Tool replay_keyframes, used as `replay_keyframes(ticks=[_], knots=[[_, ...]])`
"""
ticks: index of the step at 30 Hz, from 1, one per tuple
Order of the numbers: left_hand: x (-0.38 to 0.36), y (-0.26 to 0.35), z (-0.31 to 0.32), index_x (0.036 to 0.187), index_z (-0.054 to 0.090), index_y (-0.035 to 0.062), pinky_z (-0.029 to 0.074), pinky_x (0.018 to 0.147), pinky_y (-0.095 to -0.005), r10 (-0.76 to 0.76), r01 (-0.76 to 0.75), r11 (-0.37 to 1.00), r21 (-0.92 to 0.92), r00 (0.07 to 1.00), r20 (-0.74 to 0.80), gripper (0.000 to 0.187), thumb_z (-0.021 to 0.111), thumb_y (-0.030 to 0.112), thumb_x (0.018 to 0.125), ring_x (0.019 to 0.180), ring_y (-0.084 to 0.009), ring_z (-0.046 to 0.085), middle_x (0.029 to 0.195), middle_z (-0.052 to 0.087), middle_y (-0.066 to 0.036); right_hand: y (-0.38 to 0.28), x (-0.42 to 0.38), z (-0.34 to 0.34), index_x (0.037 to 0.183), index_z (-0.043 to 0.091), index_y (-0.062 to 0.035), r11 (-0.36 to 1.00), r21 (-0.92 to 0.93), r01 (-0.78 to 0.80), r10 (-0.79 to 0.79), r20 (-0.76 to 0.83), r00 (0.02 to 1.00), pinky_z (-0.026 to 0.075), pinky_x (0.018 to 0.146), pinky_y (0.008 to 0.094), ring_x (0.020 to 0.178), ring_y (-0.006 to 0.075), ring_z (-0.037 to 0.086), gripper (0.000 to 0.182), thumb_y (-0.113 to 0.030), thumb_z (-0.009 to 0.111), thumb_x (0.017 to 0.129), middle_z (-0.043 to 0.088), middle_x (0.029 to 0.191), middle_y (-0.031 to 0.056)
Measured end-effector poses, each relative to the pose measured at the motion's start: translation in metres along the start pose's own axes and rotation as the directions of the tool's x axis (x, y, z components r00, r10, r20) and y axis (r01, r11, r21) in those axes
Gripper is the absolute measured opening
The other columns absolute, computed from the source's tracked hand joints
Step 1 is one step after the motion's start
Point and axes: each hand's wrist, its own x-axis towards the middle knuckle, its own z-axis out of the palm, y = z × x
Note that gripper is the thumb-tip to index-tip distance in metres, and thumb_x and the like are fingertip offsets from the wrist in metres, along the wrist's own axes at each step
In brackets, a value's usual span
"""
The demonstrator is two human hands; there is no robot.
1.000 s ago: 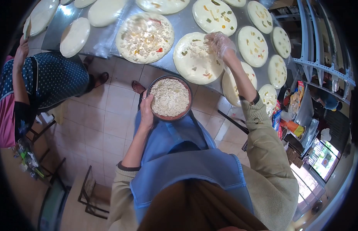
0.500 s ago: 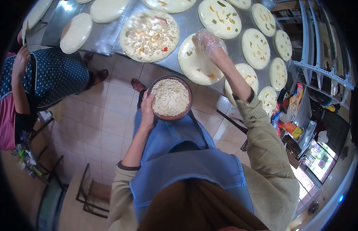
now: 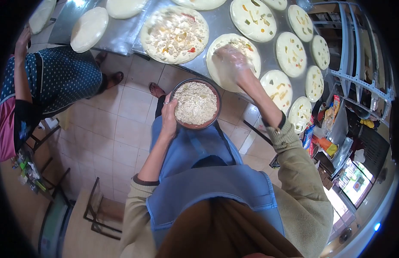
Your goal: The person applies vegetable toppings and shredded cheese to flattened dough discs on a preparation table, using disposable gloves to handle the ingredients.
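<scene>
My left hand grips the left rim of a round dark bowl, with the fingers wrapped round its edge. Pale crumbly topping fills the bowl, which I hold in front of my apron. In a clear plastic glove, my right hand is over a flat dough round at the table's near edge. Motion smears its fingers, so what they hold is hidden. Pale crumbs and vegetable pieces show on the dough beyond the hand. To its left lies another round covered with crumbs and coloured pieces.
Several dough rounds with vegetable strips, one of them here, lie on the metal table. Plain rounds are at the left. A person in a dotted apron stands there. A metal rack is at the right.
My right hand has shifted over the dough round, and pale crumbs now show on it where there were few before. The bowl appears slightly farther right and higher in view.
</scene>
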Motion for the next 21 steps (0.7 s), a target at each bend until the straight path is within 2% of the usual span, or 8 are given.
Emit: replay_keyframes(ticks=[3,7,9,12,13,16,19,21], knots=[[0.001,-0.001,0.001,0.111,0.050,-0.0022,0.037,0.089,-0.0278,0.037,-0.038,0.999,0.038,0.999,0.013,0.037,0.042,0.028,0.090,0.098,-0.0144,0.049,0.107,0.054,-0.009,-0.073,-0.018,-0.036,0.095,0.061,-0.0052,0.875,0.433,-0.218,0.183,0.122,0.976,0.049,0.071,0.0335,0.078,0.0314,0.059,0.015,-0.003,0.052,0.083,0.061,0.086,0.0147],[-0.005,0.015,0.021,0.100,0.055,-0.0020,0.038,0.085,-0.0287,0.067,-0.068,0.992,0.105,0.998,0.006,0.035,0.043,0.030,0.091,0.093,-0.0139,0.049,0.104,0.054,-0.008,-0.094,-0.052,-0.003,0.108,0.057,-0.0080,0.944,0.263,-0.201,0.121,0.291,0.949,0.048,0.081,0.0365,0.095,0.0301,0.057,0.026,-0.008,0.057,0.082,0.058,0.105,0.0150],[-0.004,0.012,0.025,0.115,0.048,-0.0027,0.036,0.091,-0.0283,0.072,-0.076,0.984,0.163,0.997,0.032,0.039,0.040,0.027,0.091,0.101,-0.0166,0.048,0.111,0.053,-0.011,-0.120,-0.056,0.000,0.113,0.056,-0.0098,0.988,0.053,-0.142,0.124,0.261,0.957,0.047,0.088,0.0371,0.104,0.0288,0.054,0.034,-0.011,0.063,0.079,0.054,0.114,0.0136],[-0.004,0.009,0.025,0.122,0.045,-0.0036,0.035,0.094,-0.0281,0.123,-0.138,0.975,0.176,0.988,0.093,0.044,0.039,0.026,0.090,0.106,-0.0181,0.048,0.115,0.053,-0.013,-0.113,-0.081,0.029,0.115,0.053,-0.0093,0.993,0.067,0.098,-0.107,0.155,0.982,0.046,0.086,0.0384,0.104,0.0308,0.052,0.035,-0.009,0.060,0.081,0.052,0.115,0.0140],[-0.005,0.008,0.026,0.122,0.045,-0.0039,0.035,0.094,-0.0281,0.146,-0.165,0.972,0.166,0.982,0.119,0.044,0.039,0.026,0.090,0.106,-0.0181,0.048,0.115,0.053,-0.013,-0.113,-0.080,0.033,0.114,0.053,-0.0068,0.979,0.154,0.133,-0.152,0.114,0.982,0.046,0.081,0.0399,0.097,0.0336,0.054,0.036,-0.006,0.058,0.078,0.053,0.106,0.0153],[-0.010,-0.001,0.030,0.122,0.045,-0.0045,0.035,0.094,-0.0282,0.092,-0.105,0.990,0.094,0.987,0.134,0.045,0.040,0.027,0.090,0.106,-0.0185,0.048,0.115,0.052,-0.014,-0.110,-0.088,0.016,0.113,0.053,-0.0053,0.977,0.213,0.026,-0.098,0.333,0.938,0.045,0.078,0.0408,0.090,0.0339,0.054,0.039,0.000,0.056,0.074,0.055,0.097,0.0152],[-0.012,0.002,0.034,0.122,0.045,-0.0043,0.034,0.095,-0.0279,0.091,-0.111,0.984,0.138,0.985,0.144,0.046,0.040,0.028,0.090,0.107,-0.0182,0.048,0.115,0.052,-0.014,-0.103,-0.093,0.009,0.109,0.057,-0.0049,0.957,0.277,-0.086,-0.007,0.317,0.948,0.046,0.078,0.0398,0.089,0.0342,0.056,0.039,0.001,0.055,0.071,0.058,0.093,0.0145],[-0.011,0.001,0.036,0.123,0.044,-0.0042,0.034,0.095,-0.0279,0.105,-0.129,0.979,0.159,0.983,0.152,0.046,0.040,0.028,0.090,0.107,-0.0180,0.048,0.115,0.052,-0.013,-0.097,-0.099,0.012,0.104,0.059,-0.0035,0.967,0.253,0.011,-0.072,0.230,0.971,0.047,0.076,0.0384,0.086,0.0335,0.058,0.032,0.000,0.056,0.073,0.060,0.090,0.0153]])
